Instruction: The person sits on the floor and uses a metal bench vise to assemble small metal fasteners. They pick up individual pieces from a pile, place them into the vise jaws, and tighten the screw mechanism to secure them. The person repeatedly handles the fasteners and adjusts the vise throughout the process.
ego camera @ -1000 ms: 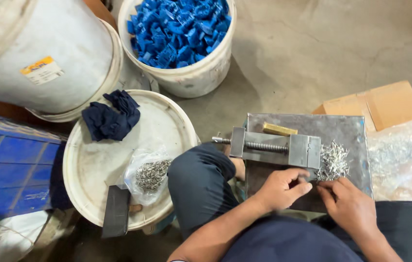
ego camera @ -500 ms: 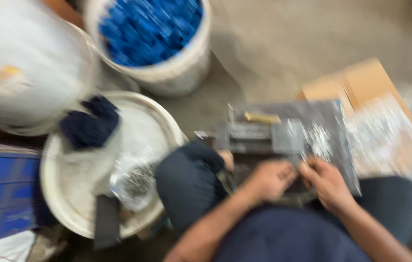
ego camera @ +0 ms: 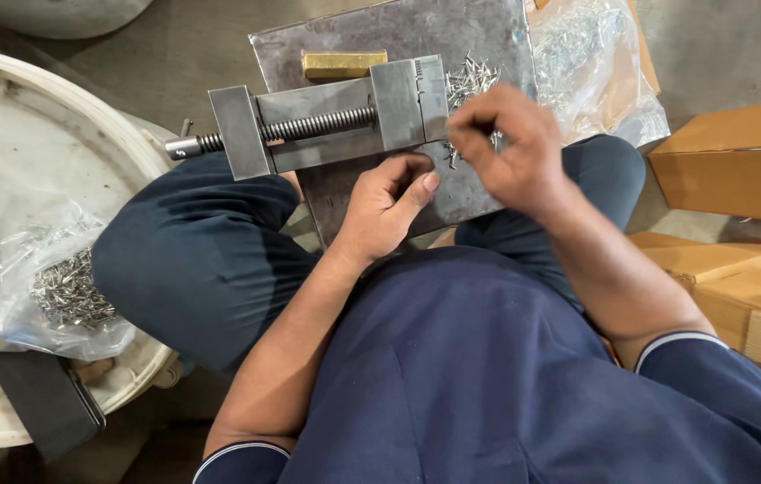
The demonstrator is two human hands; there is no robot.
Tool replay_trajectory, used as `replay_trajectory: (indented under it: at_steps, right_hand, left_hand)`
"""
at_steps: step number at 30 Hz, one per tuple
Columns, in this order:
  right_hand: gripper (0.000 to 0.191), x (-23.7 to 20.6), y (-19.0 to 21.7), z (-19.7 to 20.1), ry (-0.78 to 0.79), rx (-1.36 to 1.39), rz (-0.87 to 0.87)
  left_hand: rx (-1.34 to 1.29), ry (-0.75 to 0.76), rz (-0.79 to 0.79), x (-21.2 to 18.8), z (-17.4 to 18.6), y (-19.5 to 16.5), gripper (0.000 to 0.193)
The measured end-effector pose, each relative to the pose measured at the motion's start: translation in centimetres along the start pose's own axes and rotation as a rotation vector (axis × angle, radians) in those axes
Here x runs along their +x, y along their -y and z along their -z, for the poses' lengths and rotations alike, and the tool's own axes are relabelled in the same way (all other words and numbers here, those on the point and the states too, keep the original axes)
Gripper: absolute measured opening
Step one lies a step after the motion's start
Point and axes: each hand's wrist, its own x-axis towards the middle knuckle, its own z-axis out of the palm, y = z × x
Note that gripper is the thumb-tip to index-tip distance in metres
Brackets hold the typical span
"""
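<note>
The right hand (ego camera: 510, 143) hovers over the steel plate (ego camera: 479, 36), fingertips pinched together on something too small to make out, just beside the pile of small metal pins (ego camera: 470, 79). The left hand (ego camera: 389, 211) rests curled on the plate's near edge, below the vise (ego camera: 326, 121). A brass bar (ego camera: 343, 63) lies behind the vise. Cardboard boxes (ego camera: 739, 161) crowd the right; a bag of pins (ego camera: 58, 287) sits on the white lid (ego camera: 31, 161) left.

A small workshop floor: bare grey concrete floor (ego camera: 721, 45), grey steel screw vise (ego camera: 326, 125) at twelve o'clock, brown cardboard boxes (ego camera: 739, 161) at three o'clock.
</note>
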Motion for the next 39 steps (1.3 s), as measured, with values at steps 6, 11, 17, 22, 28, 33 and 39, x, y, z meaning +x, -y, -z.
replay_trajectory:
  at_steps: [6, 11, 17, 22, 28, 33, 39]
  right_hand:
    - [0.008, 3.5, -0.5, 0.3, 0.043, -0.149, 0.137]
    - [0.009, 4.6, 0.5, 0.3, 0.116, -0.201, 0.150]
    - [0.013, 3.7, 0.1, 0.4, 0.072, -0.184, 0.184]
    - [0.013, -1.2, -2.2, 0.9, 0.028, -0.143, -0.011]
    - [0.010, -6.7, -3.7, 0.1, 0.098, -0.170, -0.140]
    - [0.009, -7.7, -3.0, -0.8, 0.087, -0.266, -0.032]
    - [0.012, -6.6, -2.7, -1.4, 0.123, -0.397, -0.003]
  left_hand:
    - [0.045, 0.009, -0.026, 0.2, 0.1, 0.5, 0.025]
    - [0.045, -0.002, -0.031, 0.2, 0.2, 0.3, 0.026]
    - [0.123, -0.012, -0.058, 0.3, 0.3, -0.1, 0.025]
    - [0.160, -0.014, -0.129, -0.4, 0.2, 0.5, 0.024]
    - [0.118, 0.010, -0.104, -0.4, 0.2, 0.7, 0.025]
    - [0.146, 0.010, -0.112, -0.3, -0.1, 0.3, 0.025]
    - [0.155, 0.019, -0.113, -0.4, 0.0, 0.3, 0.023]
